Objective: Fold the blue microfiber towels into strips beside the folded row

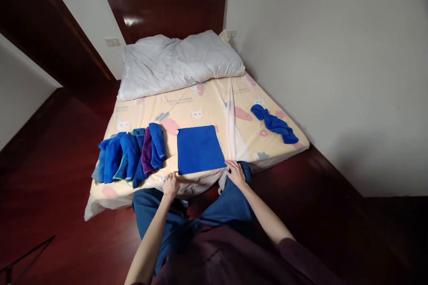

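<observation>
A square blue towel [199, 149] lies spread flat on the bed in front of me, with a small white tag at its far left corner. My left hand [170, 186] is closed at the towel's near left corner, its fingers curled inward. At the near right corner, my right hand [235, 173] pinches the edge of the cloth. Left of the flat towel sits a row of rolled or folded towels [125, 153], mostly blue, with a purple towel [147, 151] among them. A crumpled blue towel [274, 124] lies apart on the right side of the bed.
The bed [197, 102] has a cream sheet printed with carrots and cats. A white quilt [180, 60] is heaped near the dark wooden headboard [170, 15]. A wall [317, 67] runs along the right, and dark red floor [67, 213] shows at left.
</observation>
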{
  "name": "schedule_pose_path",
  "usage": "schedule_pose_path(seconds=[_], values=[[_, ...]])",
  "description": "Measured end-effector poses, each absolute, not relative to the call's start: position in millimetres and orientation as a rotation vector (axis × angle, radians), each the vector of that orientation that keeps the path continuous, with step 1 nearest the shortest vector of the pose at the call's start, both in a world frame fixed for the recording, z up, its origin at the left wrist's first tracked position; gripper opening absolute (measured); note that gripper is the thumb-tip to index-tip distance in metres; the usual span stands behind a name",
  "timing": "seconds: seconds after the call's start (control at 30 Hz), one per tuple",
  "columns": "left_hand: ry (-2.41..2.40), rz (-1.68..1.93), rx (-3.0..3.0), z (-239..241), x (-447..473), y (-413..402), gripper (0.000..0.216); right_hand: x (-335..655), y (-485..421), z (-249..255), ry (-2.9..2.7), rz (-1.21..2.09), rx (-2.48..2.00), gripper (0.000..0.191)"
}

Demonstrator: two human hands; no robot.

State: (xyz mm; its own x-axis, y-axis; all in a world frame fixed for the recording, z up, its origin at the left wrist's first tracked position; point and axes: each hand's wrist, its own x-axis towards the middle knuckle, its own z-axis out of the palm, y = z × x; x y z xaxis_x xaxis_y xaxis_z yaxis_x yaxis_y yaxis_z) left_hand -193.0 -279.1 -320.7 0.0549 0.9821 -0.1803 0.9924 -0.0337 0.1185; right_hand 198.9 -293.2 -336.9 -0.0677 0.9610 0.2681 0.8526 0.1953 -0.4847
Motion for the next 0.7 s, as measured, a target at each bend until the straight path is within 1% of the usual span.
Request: schedule_pose_path(seconds=[0.1,0.17,0.3,0.37,0.53,0.63,0.7], values=[[2.018,0.106,2.262,-325.9,-187.9,-272.9,0.052,198.4,-288.7,-343.5,-2.115,0.250,-1.560,0.054],[1.867,0.196,2.383,-331.1,-186.3,-266.7,0.059,198.9,-283.5,-348.2,-2.232,0.250,-1.458,0.058],[1.435,0.173,2.543,-343.8,-187.3,-257.8,0.084,200.1,-272.5,-357.7,-2.378,0.282,-1.352,0.065],[1.358,0.125,2.551,-348.4,-190.8,-255.3,0.090,200.5,-268.0,-361.8,-2.398,0.308,-1.357,0.067],[1.328,0.059,2.460,-348.7,-202.5,-248.2,0.085,199.8,-259.9,-365.9,-2.344,0.414,-1.395,0.063],[1.348,0.190,2.320,-345.3,-202.8,-242.8,0.079,193.8,-257.9,-367.0,-2.152,0.526,-1.415,0.063],[1.379,0.332,2.185,-343.2,-199.7,-240.2,0.078,186.2,-258.0,-369.2,-1.910,0.622,-1.462,0.059]])
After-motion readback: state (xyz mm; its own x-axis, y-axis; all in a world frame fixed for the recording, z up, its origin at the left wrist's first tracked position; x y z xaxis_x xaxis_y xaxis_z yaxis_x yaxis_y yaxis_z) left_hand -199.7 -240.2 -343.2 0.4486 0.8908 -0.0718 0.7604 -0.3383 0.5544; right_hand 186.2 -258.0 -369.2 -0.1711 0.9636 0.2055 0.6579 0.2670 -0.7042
